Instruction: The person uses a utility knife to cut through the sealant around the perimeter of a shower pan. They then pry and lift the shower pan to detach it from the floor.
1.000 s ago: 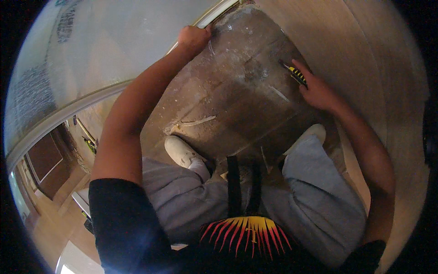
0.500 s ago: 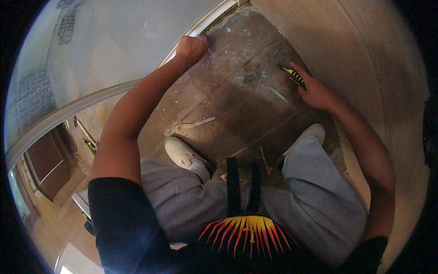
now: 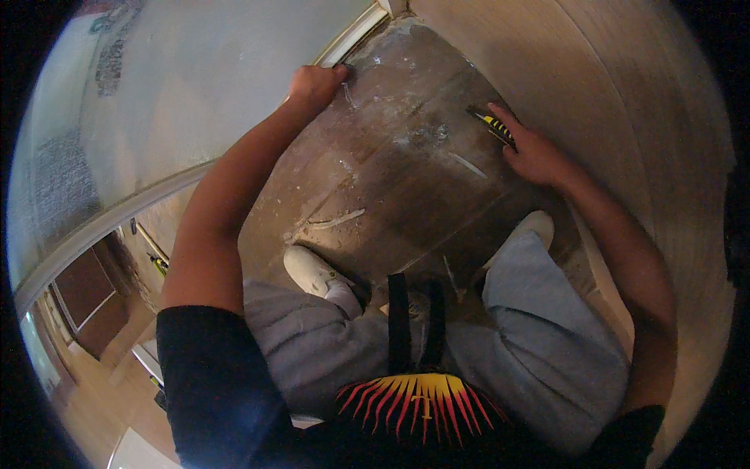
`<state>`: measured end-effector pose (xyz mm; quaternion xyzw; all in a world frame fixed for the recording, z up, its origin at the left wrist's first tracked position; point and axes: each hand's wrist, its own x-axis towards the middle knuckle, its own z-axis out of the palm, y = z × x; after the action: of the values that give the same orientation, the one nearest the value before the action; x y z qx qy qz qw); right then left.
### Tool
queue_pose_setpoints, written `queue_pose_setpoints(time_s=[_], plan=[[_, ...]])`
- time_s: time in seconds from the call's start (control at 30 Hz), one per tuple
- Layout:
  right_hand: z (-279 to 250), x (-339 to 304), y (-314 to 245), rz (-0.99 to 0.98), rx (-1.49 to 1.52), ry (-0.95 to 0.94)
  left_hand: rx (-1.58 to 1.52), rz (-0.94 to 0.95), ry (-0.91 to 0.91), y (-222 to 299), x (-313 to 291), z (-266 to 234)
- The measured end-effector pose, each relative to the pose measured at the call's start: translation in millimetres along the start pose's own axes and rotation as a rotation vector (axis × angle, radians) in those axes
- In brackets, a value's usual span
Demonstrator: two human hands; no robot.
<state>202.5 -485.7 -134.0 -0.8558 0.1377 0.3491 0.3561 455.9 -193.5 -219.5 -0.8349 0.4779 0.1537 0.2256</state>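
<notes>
My left hand (image 3: 316, 84) is closed at the white bottom frame (image 3: 355, 35) of the large pane, knuckles up, fingertips at the edge where frame meets floor. What its fingers hold, if anything, is hidden; a thin pale strand (image 3: 349, 95) shows just beside them. In my right hand (image 3: 535, 155) is a yellow-and-black utility knife (image 3: 498, 130), its tip pointing up and left over the floor. The index finger stretches along the knife, while the other fingers wrap round its handle.
Pale scrap strips (image 3: 336, 220) and whitish smears lie on the worn brown floor (image 3: 391, 195) between my shoes (image 3: 308, 270). A wood-toned wall panel (image 3: 609, 94) bounds the right side. The frosted pane (image 3: 195, 86) fills the upper left. A long-handled tool (image 3: 152, 242) leans beyond it.
The whole view has shifted slightly. My left hand stays at the frame's edge, still closed. The right hand keeps its grip on the utility knife and has barely moved.
</notes>
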Motion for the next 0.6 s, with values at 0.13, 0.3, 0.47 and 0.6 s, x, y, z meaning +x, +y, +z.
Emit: queue_pose_setpoints(time_s=[0.13, 0.3, 0.47, 0.6], plan=[[3.8, 5.6, 10.9, -0.075, 0.008, 0.039, 0.001, -0.079, -0.036, 2.6, 5.8, -11.6], [5.3, 6.5, 14.2, -0.064, -0.089, 0.046, -0.003, -0.084, -0.098, 4.6, 8.3, -21.7], [2.6, 3.5, 9.9, -0.067, -0.04, 0.05, 0.014, -0.061, -0.109, 3.6, 4.9, -27.4], [-5.0, -3.6, -10.3, -0.007, -0.096, 0.009, -0.04, -0.102, -0.119, 3.3, -0.3, -30.6]])
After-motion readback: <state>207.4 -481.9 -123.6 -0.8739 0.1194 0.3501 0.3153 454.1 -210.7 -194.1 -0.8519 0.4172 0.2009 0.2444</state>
